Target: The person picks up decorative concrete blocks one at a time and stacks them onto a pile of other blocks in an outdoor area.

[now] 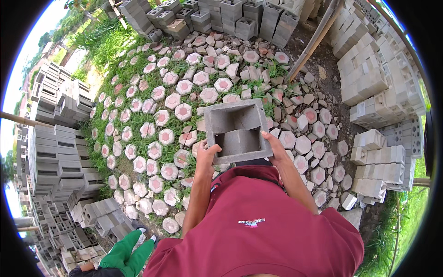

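A grey hollow concrete block [236, 136] is held up in front of my body, its two open cavities facing me. My left hand [206, 154] grips the block's left side, the thumb hooked over the rim into the lower cavity. On the opposite side, my right hand [275, 147] clasps the lower right edge, thumb against the outer wall. Most of the fingers of both hands are hidden beneath or behind the block.
Hexagonal pavers [182, 111] with pink centres cover the grassy ground. Stacked concrete blocks stand at the left [55, 159], back [230, 18] and right [364, 78]. A wooden pole [316, 39] leans at the back right. Another person in green trousers [127, 254] is at the lower left.
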Demonstrator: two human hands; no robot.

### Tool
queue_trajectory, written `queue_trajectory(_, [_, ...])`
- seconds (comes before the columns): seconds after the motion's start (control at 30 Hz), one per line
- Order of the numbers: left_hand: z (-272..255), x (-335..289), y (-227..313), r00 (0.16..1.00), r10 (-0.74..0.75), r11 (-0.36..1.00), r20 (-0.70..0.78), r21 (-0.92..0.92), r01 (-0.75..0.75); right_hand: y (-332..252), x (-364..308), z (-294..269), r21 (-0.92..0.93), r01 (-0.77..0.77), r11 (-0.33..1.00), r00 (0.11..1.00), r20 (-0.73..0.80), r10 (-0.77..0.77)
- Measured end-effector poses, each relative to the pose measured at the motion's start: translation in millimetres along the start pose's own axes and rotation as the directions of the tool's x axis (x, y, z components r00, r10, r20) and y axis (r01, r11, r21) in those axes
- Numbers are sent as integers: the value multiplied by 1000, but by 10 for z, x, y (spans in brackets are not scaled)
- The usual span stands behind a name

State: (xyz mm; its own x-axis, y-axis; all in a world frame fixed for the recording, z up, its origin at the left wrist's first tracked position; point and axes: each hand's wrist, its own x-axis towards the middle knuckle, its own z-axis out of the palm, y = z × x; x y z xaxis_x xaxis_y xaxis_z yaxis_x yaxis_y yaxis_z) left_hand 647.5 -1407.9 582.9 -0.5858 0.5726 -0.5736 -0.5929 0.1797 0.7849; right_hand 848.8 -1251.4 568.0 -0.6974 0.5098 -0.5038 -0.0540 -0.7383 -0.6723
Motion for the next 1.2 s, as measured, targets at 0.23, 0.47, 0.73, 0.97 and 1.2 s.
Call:
queue_trajectory(0.23, [274, 1139, 553, 999, 17, 1000, -47, 23, -16, -671, 1166, 184, -7, 44, 999, 999, -7, -44])
queue_trajectory(0.47, [686, 2243, 1160, 995, 62, 996, -78, -59, -67, -1493, 2426, 408, -18, 2, 1000, 1000, -8, -2])
queue_trajectory(0.73, [854, 3323, 1841, 994, -44, 998, -104, -53, 39, -2202, 3514, 616, -132, -84, 988, 996, -9, 84])
queue_trajectory(0.97, [711, 4715, 2459, 989, -138, 990, 61, 44, 135, -2479, 4537, 917, -71, -84, 994, 990, -121, 75])
queue_trajectory(1.2, [823, 6017, 3431, 985, -115, 963, 131, 256, 78, -2703, 5720, 1341, 267, -52, 962, 984, -149, 95])
